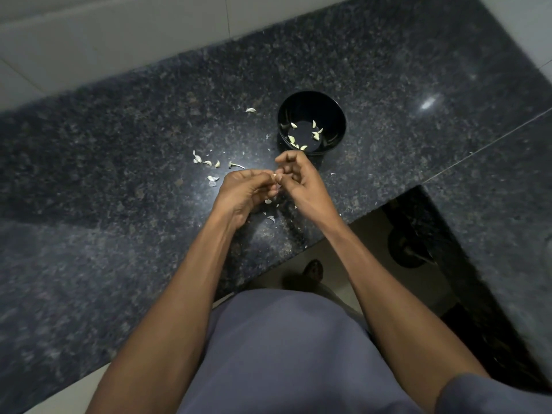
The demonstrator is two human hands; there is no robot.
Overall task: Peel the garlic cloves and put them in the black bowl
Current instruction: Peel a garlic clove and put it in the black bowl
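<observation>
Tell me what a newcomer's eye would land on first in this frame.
Most likely the two hands at centre: the left hand and right hand meet over the dark granite counter, pinching a small garlic clove between their fingertips. Just beyond them stands the black bowl, with several pale cloves in its bottom. Pale garlic bits lie scattered on the counter left of the hands.

No readable text anywhere.

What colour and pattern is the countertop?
Dark grey-black speckled stone countertop, polished; shown clearly in the head view.
</observation>
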